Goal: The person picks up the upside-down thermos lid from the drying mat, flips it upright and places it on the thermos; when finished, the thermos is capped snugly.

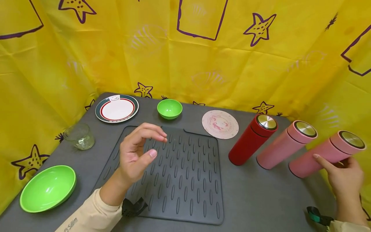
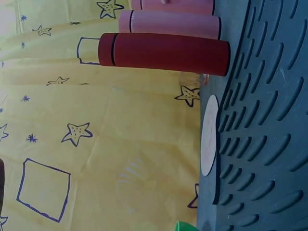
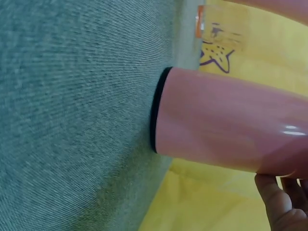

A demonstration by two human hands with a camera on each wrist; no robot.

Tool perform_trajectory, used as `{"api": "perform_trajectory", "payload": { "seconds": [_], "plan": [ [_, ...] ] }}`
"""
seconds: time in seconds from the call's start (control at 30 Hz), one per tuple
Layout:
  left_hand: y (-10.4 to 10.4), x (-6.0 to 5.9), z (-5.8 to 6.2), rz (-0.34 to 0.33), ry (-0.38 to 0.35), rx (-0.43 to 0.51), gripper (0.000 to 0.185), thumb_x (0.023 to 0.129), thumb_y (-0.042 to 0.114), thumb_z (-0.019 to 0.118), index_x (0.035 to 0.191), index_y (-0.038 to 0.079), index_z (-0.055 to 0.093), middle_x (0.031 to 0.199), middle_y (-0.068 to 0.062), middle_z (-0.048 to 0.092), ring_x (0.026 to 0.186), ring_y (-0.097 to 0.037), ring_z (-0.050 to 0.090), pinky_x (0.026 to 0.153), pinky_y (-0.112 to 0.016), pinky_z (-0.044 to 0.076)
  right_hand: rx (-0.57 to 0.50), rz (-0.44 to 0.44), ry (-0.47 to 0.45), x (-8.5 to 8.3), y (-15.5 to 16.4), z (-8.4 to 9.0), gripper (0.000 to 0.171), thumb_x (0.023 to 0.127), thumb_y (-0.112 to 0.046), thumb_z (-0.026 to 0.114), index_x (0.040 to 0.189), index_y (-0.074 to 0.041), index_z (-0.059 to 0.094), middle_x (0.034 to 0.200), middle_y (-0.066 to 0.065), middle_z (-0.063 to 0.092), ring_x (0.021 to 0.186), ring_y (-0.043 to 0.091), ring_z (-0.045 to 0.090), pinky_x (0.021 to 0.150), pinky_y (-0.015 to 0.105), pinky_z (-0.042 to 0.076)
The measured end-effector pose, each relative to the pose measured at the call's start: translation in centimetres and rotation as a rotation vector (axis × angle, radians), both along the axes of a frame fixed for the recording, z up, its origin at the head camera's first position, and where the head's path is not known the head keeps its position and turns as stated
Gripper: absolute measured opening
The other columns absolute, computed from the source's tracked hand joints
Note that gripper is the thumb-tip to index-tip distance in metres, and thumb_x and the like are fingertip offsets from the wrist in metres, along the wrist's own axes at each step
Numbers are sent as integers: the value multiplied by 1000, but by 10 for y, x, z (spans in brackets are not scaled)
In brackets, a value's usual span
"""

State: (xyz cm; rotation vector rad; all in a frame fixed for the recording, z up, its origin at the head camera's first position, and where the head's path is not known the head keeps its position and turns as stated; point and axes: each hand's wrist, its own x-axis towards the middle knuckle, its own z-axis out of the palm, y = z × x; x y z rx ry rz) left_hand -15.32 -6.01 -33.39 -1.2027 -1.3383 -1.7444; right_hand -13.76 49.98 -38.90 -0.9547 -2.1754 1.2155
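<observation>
My right hand [image 1: 346, 175] is on the rightmost pink thermos flask [image 1: 326, 154], thumb against its near side and fingers partly hidden behind it. That flask's dark base rests on the table in the right wrist view, where fingers [image 3: 276, 199] touch its side. Another pink thermos flask [image 1: 285, 146] and a red thermos flask [image 1: 252, 141] stand to its left, all with silver-topped lids. Above the dark ridged drying mat [image 1: 179, 180] hovers my left hand [image 1: 137, 153], holding nothing, with its fingers loosely bent and thumb apart.
Behind the mat are a green-rimmed plate [image 1: 117, 109], a small green bowl [image 1: 169, 109] and a round pale pink mat [image 1: 220, 124]. On the left stand a clear glass [image 1: 82, 138] and a larger green bowl [image 1: 47, 188]. A yellow patterned curtain [image 1: 185, 58] encloses the grey table [image 1: 261, 199].
</observation>
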Motion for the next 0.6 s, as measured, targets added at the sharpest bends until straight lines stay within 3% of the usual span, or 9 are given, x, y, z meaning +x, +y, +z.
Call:
{"api": "perform_trajectory", "payload": {
  "seconds": [0.23,0.37,0.47,0.53,0.6],
  "plan": [
    [1,0,-3,6,-19,-23,23,75,-3,51,94,-11,62,95,-18,63,87,-26,61,79,-37,51,27,9,29,5,-2,-3,51,74,-26,87,114,-31,54,89,-19,49,71,-6,48,52,6,37],
    [-1,1,-2,27,-48,-83,26,74,-4,50,97,-11,62,96,-18,62,87,-26,61,80,-36,51,21,35,21,7,-3,-6,56,77,-25,85,123,-30,52,98,-19,49,78,-5,48,56,6,38],
    [-6,3,-3,62,-127,-207,33,78,-2,50,108,-9,60,101,-15,63,91,-26,61,83,-36,50,2,45,7,13,-9,-7,73,82,-25,81,142,-30,39,121,-16,45,100,-3,46,78,8,42],
    [-10,6,-5,106,-216,-345,36,85,3,52,120,-3,57,109,-10,62,98,-23,60,87,-36,48,9,19,28,22,-19,-7,82,85,-27,77,149,-27,26,132,-15,36,111,-4,37,93,9,33],
    [-14,10,-8,165,-301,-499,39,92,11,53,131,6,52,119,-3,59,108,-20,56,91,-36,45,40,-21,113,31,-34,-7,82,87,-29,73,150,-26,20,136,-15,29,115,-6,29,98,9,23]
  ]
}}
